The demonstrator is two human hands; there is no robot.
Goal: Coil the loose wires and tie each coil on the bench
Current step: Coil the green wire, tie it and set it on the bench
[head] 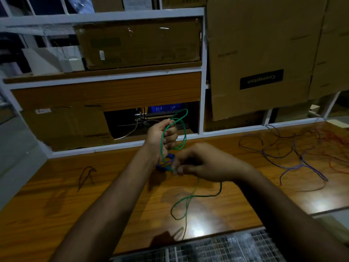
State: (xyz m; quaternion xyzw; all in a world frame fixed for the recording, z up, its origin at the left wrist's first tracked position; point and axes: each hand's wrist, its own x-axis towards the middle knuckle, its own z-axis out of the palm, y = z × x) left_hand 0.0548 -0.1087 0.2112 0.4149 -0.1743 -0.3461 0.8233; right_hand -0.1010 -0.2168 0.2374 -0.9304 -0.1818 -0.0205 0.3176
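Left hand (164,136) grips green wire (184,129) loops | right hand (204,163) pinches strand

We see a glossy wood-grain bench (66,201), smooth plastic-sheathed green wire (186,129), and above the bench, matt brown cardboard boxes (260,44).

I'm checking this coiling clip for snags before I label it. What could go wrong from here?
The thin green wire trails in loose loops to the wooden bench edge; it could kink or catch while being drawn in. A small blue wire bundle lies just below the right hand and might get wound in. The left hand holds only a few loops, which may spring open.
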